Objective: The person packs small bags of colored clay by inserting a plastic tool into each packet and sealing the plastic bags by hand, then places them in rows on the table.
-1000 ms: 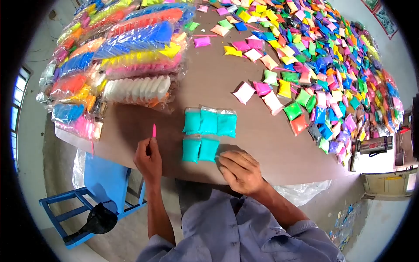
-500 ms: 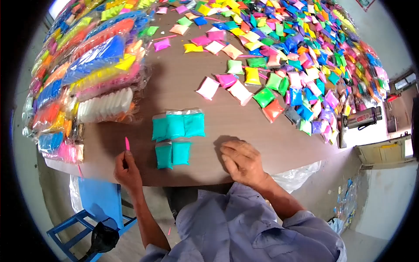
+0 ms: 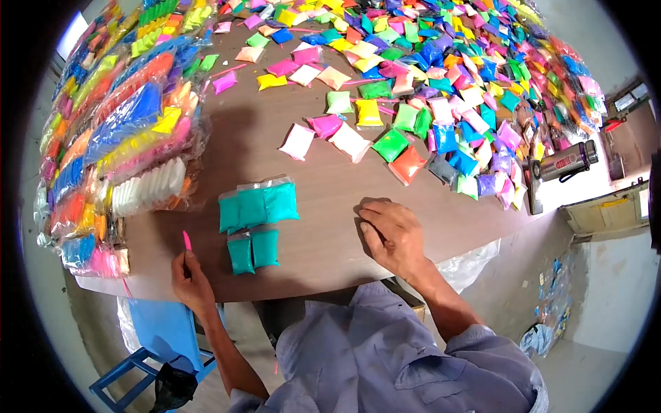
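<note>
My left hand (image 3: 193, 281) is at the front left edge of the table, closed in a pinch on a small pink pointed plastic stick (image 3: 186, 240) whose tip points up and away. My right hand (image 3: 394, 234) rests on the table right of centre, its fingers loosely bent, the thumb apart, and nothing seen in it. Between my hands lie several teal packets in clear film: an overlapping upper row (image 3: 259, 205) and two side by side below, a left one (image 3: 241, 255) and a right one (image 3: 265, 248).
Many small coloured packets (image 3: 441, 76) cover the back and right of the table (image 3: 323, 234). Clear bags of grouped packets (image 3: 131, 131) are piled at the left. A metal flask (image 3: 566, 162) is at the right edge. A blue chair (image 3: 160, 323) stands below left.
The view has shifted, so the table things appear further left. My right hand's fingers look more stretched out than before. My left hand still pinches the pink stick.
</note>
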`<state>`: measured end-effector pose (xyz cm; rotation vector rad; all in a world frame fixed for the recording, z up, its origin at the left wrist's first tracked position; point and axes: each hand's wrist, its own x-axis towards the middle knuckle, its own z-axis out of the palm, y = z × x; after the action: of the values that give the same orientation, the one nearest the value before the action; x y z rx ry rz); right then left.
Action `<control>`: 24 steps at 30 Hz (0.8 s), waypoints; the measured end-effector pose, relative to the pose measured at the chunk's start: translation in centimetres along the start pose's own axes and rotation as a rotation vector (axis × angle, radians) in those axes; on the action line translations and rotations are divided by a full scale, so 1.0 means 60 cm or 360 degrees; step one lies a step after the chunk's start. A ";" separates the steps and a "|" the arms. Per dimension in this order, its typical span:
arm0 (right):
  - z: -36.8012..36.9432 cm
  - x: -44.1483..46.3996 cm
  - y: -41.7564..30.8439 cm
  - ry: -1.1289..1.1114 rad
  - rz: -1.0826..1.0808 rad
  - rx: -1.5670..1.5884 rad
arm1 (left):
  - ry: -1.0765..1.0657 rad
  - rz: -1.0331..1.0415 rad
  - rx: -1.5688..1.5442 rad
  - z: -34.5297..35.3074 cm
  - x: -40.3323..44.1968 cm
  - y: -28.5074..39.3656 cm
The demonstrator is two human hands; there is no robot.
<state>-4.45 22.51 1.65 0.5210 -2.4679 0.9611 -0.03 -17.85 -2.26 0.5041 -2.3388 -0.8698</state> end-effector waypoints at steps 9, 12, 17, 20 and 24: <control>-0.001 0.001 0.005 0.0004 0.0004 0.0047 | -0.0002 -0.0003 0.0008 -0.002 -0.002 0.005; 0.000 0.001 0.008 0.0001 0.0016 0.0068 | 0.0028 0.0021 -0.0007 0.002 -0.002 0.010; 0.002 0.002 0.007 0.0075 0.0035 0.0083 | -0.0002 -0.0050 -0.0106 0.005 -0.003 -0.017; 0.002 0.000 0.012 0.0079 0.0031 0.0095 | 0.0008 -0.0077 -0.0118 0.007 -0.002 -0.023; 0.000 0.001 0.015 0.0071 0.0011 0.0162 | -0.0006 -0.0047 -0.0246 0.009 -0.003 -0.033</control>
<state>-4.94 23.13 1.17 0.5185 -2.3923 1.0938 0.03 -18.94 -4.04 0.4731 -2.2504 -1.0564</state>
